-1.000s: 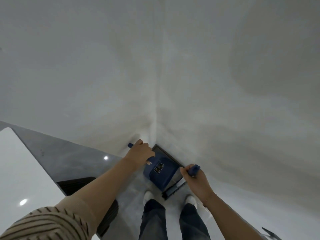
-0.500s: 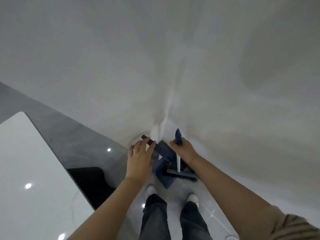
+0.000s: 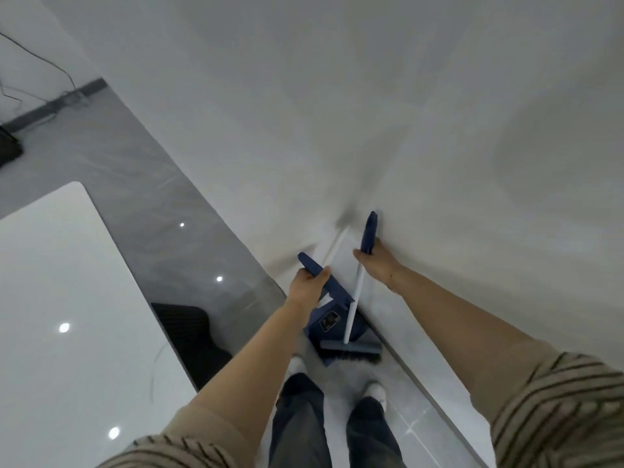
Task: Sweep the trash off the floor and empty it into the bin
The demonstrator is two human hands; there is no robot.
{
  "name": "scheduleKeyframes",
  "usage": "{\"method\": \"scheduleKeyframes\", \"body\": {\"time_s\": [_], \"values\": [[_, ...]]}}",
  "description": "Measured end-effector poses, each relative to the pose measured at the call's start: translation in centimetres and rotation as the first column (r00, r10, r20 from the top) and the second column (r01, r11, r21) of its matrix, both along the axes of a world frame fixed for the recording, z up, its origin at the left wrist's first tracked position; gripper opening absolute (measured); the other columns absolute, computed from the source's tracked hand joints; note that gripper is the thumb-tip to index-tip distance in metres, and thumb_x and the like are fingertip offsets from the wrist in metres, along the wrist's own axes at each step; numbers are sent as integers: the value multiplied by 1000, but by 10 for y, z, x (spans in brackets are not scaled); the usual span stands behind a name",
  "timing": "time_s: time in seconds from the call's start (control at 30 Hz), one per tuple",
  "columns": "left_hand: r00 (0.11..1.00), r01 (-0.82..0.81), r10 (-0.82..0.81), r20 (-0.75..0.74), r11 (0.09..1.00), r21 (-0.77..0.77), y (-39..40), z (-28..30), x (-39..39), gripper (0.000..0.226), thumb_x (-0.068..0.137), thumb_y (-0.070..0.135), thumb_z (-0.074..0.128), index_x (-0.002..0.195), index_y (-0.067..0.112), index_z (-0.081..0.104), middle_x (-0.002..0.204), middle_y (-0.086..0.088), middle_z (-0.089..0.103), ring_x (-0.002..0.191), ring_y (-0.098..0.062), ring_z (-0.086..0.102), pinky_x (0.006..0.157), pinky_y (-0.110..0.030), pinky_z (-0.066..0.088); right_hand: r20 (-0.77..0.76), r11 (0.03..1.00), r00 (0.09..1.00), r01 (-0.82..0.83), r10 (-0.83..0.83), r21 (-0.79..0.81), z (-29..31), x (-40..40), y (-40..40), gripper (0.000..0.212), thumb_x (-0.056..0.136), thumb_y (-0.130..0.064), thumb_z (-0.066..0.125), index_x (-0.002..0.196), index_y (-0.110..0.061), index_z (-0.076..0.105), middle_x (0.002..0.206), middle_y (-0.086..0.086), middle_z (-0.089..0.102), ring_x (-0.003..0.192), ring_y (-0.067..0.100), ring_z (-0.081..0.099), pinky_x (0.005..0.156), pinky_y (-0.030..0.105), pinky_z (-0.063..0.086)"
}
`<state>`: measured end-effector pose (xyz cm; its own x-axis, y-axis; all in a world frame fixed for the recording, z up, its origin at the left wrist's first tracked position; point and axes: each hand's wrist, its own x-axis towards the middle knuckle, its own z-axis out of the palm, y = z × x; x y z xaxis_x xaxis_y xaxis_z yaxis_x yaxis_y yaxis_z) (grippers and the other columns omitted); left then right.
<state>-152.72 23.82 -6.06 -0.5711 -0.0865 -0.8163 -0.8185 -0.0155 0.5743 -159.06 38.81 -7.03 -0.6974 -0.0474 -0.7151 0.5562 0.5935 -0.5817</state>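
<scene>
I stand in a wall corner and look down. My left hand (image 3: 308, 286) grips the blue handle of a blue dustpan (image 3: 332, 318), which stands on the floor in front of my feet. My right hand (image 3: 376, 265) grips the blue top grip of a broom (image 3: 353, 310) with a white shaft. The broom head with dark bristles (image 3: 351, 353) rests at the dustpan's lower edge, close to the wall base. No trash and no bin are visible.
White walls (image 3: 439, 130) meet in a corner right ahead. A white table (image 3: 60, 315) fills the left side, with a black chair seat (image 3: 189, 329) beside it. Grey glossy floor (image 3: 141, 197) runs back left, where cables and a dark object lie.
My right hand has swung the broom from lying low at the right to nearly upright, its head in front of the dustpan. My view has shifted, and the corner now sits further right.
</scene>
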Motion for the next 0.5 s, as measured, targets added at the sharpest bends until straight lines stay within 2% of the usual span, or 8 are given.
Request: {"method": "scheduleKeyframes", "body": {"time_s": [0.1, 0.13, 0.2, 0.27, 0.37, 0.43, 0.5], "values": [[995, -104, 102, 18, 984, 147, 3, -8, -7, 19, 94, 24, 58, 107, 11, 49, 99, -4, 62, 92, -21, 61, 72, -33, 55, 8, 999, 999, 46, -46, -27, -5, -7, -1, 53, 99, -20, 44, 147, -4, 27, 146, 12, 39, 123, 22, 46, 94, 25, 36], [995, -103, 103, 14, 981, 164, 5, -9, -9, 16, 95, 21, 57, 104, 11, 50, 99, -4, 62, 91, -22, 62, 76, -37, 57, 32, 995, 996, 88, -86, -47, -6, -5, 1, 55, 99, -19, 43, 148, -5, 25, 148, 11, 37, 120, 19, 45, 95, 24, 36], [997, -80, 83, -11, 982, 173, 8, -9, -14, 7, 95, 19, 56, 95, 14, 52, 101, -5, 62, 90, -23, 63, 86, -44, 55, 79, 972, 975, 214, -207, -99, -9, 4, 9, 56, 98, -18, 42, 150, -7, 24, 151, 9, 34, 128, 20, 42, 108, 29, 35], [997, -61, 69, -38, 981, 184, 11, -9, -17, 6, 96, 18, 55, 91, 15, 52, 103, -7, 62, 89, -24, 63, 87, -44, 54, 105, 942, 947, 314, -303, -121, -10, 21, 23, 52, 98, -16, 42, 148, -7, 30, 151, 9, 35, 135, 22, 38, 115, 36, 30], [995, -63, 77, -65, 978, 198, 15, -7, -19, 6, 96, 18, 55, 91, 15, 53, 102, -8, 62, 85, -23, 64, 85, -43, 54, 114, 927, 930, 360, -348, -103, -17, 59, 44, 45, 98, -14, 45, 142, -7, 42, 146, 9, 42, 134, 23, 41, 115, 37, 30], [992, -90, 104, -64, 978, 190, 18, -1, -17, 6, 96, 19, 56, 92, 15, 53, 101, -8, 62, 86, -21, 63, 87, -43, 54, 148, 904, 902, 419, -405, -85, -19, 84, 54, 40, 96, -15, 48, 135, -8, 51, 136, 8, 52, 124, 22, 49, 107, 33, 39], [988, -131, 142, -66, 980, 153, 19, 3, -9, 8, 96, 18, 55, 88, 16, 53, 94, -4, 61, 83, -18, 60, 85, -40, 54, 209, 872, 870, 476, -447, -116, -15, 105, 58, 31, 94, -12, 52, 124, -5, 60, 114, 9, 62, 101, 19, 57, 82, 25, 46]]}}
